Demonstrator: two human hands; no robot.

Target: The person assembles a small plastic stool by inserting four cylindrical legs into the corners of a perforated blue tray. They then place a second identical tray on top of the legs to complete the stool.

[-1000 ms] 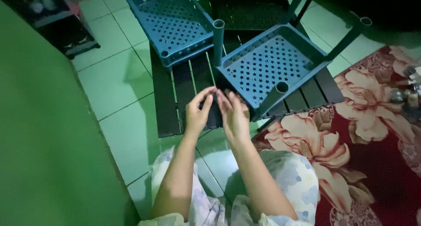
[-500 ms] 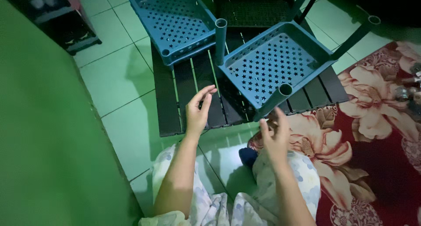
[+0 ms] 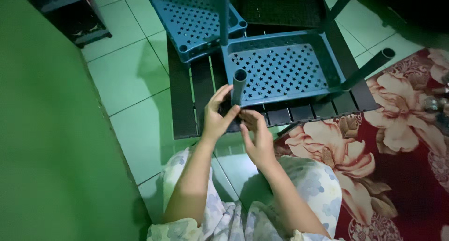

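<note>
A: At the near corner of the blue perforated tray (image 3: 280,70), what are the hands doing?

B: The left hand (image 3: 217,117) is wrapping around the foot of the grey tube (image 3: 239,86) standing upright in that corner socket, its grip closing on the tube with the fingers (image 3: 223,93) curling up the left side. The right hand (image 3: 257,136) is hovering just below the same corner, fingers half open; whether it is touching the tray edge or holding anything, I cannot tell.

A: And where is the tray sitting?

B: It is lying on a dark slatted panel (image 3: 187,96) that is resting on the green tiled floor (image 3: 126,77). A second blue tray (image 3: 191,16) is lying just behind it, touching its far left corner, with another grey tube (image 3: 223,16) rising beside it. A dark tube (image 3: 367,68) is leaning out from the right corner.

A: Anything else nearby?

B: A red floral rug (image 3: 397,143) is spreading out to the right, and the person's knees in pale floral cloth (image 3: 308,185) are showing below
</note>
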